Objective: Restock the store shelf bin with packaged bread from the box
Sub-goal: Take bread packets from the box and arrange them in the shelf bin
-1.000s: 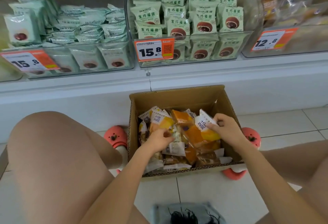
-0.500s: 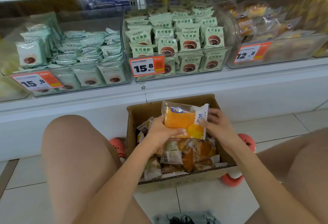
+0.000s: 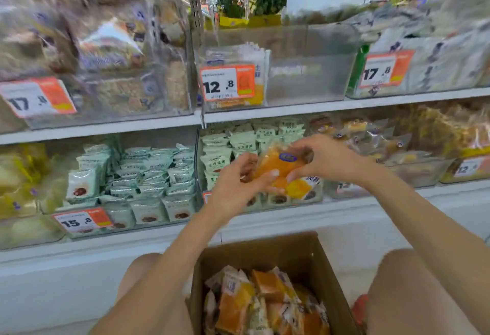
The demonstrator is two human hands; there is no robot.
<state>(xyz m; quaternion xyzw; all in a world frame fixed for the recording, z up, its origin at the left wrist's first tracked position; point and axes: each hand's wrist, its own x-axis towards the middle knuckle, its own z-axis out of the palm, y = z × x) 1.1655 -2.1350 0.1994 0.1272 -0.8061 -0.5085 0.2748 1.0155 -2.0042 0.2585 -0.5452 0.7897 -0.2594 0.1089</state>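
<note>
Packaged bread fills the cardboard box (image 3: 299,257) nearest you, set on the floor between your bare knees; the orange and yellow packets (image 3: 265,303) lie heaped in it, reaching partway up its brown walls. Above the box, both your arms reach forward and up. Your left hand (image 3: 233,186) grasps the left end of one bread packet (image 3: 281,166), fingers curled around its edge, while your right hand (image 3: 326,158) pinches the packet's right end from above. That packet is orange, with a blue oval label on its top face, and you hold it in the air in front of the lower shelf row. Behind your hands, a clear bin of pale green packets (image 3: 246,141) stands on that row, with another bin of green packets (image 3: 148,175) to its left behind a 15.8 price tag (image 3: 79,222). Farther up, on the next row, the clear shelf bin (image 3: 305,69) with the 12.8 price tag (image 3: 228,82) holds only a few upright packets at its left end. Bins tagged 17.8 stand either side of it, blurred.
</note>
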